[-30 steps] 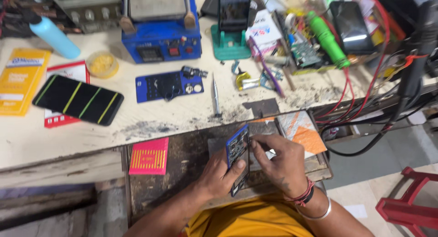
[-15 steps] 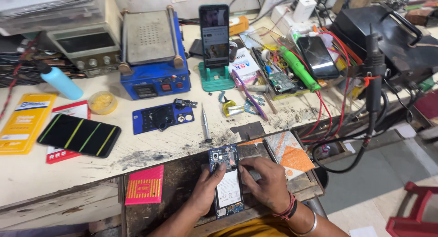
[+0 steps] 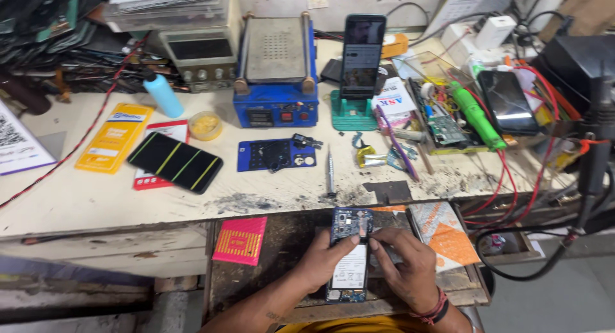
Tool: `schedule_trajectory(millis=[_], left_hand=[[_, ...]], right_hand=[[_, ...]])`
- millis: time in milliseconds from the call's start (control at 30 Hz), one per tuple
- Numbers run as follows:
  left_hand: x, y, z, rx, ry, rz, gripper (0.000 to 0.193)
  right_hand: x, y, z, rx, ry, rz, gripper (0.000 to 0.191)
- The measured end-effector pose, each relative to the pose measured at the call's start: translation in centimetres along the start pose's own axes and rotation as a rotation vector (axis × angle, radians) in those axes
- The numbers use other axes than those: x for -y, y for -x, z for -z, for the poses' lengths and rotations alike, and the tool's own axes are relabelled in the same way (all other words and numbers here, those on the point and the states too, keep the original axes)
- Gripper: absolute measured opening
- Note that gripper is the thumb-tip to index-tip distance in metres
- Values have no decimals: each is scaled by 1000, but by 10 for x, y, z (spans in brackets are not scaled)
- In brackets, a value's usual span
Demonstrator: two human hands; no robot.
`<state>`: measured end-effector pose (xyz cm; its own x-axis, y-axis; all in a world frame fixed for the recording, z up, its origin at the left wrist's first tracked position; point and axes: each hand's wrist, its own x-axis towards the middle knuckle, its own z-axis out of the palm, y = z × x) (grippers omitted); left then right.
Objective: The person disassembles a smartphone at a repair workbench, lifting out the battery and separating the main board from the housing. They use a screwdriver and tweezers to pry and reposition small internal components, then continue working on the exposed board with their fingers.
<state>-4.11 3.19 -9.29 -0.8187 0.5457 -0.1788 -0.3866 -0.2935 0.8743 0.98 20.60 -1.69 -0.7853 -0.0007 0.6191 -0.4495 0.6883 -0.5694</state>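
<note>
The left hand grips the opened phone flat. The right hand pinches at its far end; press lightly there.

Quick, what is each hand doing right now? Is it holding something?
Left hand: closed around the left edge of the opened phone, holding it steady.
Right hand: fingertips pinched at the phone's upper right part; whether it holds anything small cannot be told.

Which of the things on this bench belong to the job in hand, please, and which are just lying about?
In hand: opened phone, left hand, right hand.
Lying about: screwdriver, blue mat, striped phone, phone on green stand, pink card.
</note>
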Motion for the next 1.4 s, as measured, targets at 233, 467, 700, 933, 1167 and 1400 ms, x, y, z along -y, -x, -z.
schedule_trajectory(millis=[233, 467, 700, 933, 1167, 1400], left_hand=[[7, -5, 4, 132, -114, -68, 29], [15, -5, 7, 123, -168, -80, 32], [11, -3, 9, 86, -50, 45, 36], [7, -4, 11, 69, -164, -52, 28], [-21, 2, -5, -12, -313, -54, 32], [-35, 10, -18, -42, -404, -166, 32]], right_hand=[[12, -16, 9, 78, 181, 76, 24], [18, -24, 17, 199, 241, 151, 24], [25, -26, 18, 246, 219, 123, 26], [28, -26, 18, 278, 216, 58, 41], [21, -23, 17, 268, 144, -21, 44], [10, -13, 12, 200, 49, -26, 45]])
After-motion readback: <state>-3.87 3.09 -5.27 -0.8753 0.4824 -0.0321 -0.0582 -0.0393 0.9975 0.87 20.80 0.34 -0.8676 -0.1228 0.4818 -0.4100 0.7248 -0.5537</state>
